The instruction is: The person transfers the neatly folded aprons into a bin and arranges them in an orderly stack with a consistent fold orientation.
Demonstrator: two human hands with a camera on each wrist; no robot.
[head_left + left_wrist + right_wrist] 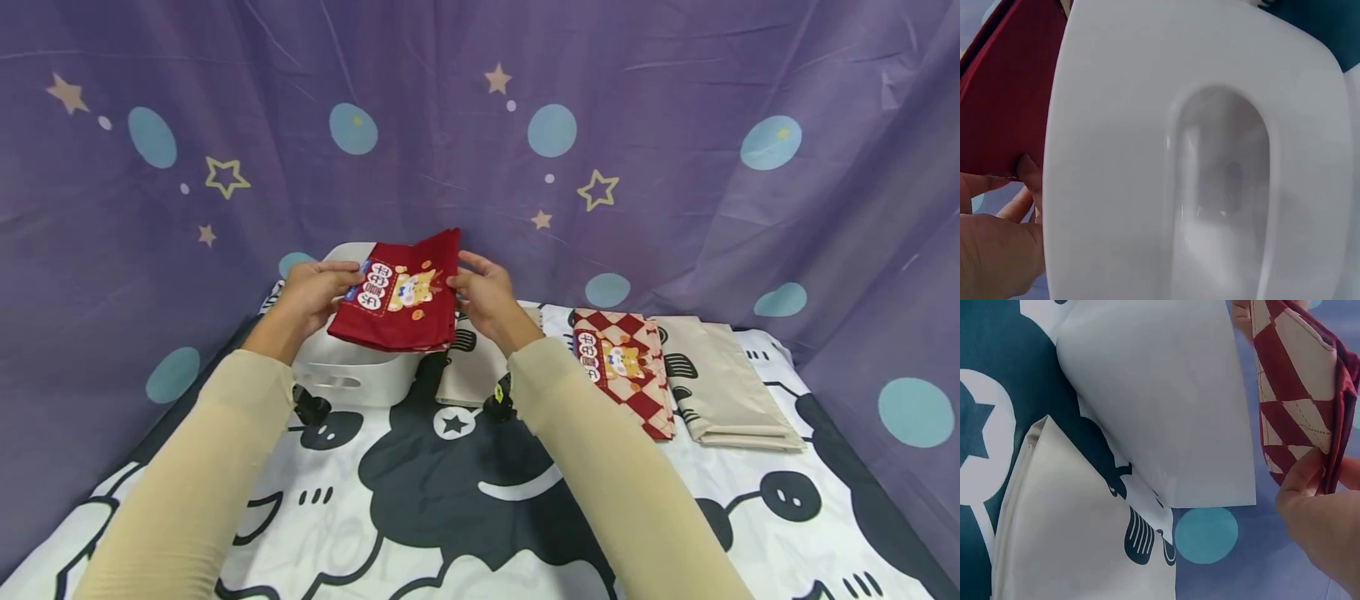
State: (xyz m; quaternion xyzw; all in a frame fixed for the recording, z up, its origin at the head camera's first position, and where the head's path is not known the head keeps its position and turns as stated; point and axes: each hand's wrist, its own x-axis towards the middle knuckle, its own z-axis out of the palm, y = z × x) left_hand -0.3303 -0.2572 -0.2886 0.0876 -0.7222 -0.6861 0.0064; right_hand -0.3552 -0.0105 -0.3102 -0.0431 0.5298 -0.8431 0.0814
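Observation:
Both hands hold a folded red cloth (pixel 397 329) with a cartoon dog and white lettering, over the white plastic bin (pixel 375 383). My left hand (pixel 311 292) pinches its left edge, thumb on the near face. At its right edge my right hand (pixel 491 302) pinches it between thumb and fingers. The right wrist view shows a red-and-cream checked underside on this cloth (pixel 1288 375). In the left wrist view the bin's wall (pixel 1110 156), with its oval handle slot, fills most of the frame beside the left hand (pixel 997 256). The bin's inside is mostly hidden.
A folded cream cloth (pixel 465 379) with a dark utensil print lies right of the bin, partly behind my right forearm. Further right lie a folded red-and-cream checked cloth (pixel 637 379) and another cream cloth (pixel 731 379). A purple curtain (pixel 450 175) hangs behind the patterned bedsheet (pixel 450 475).

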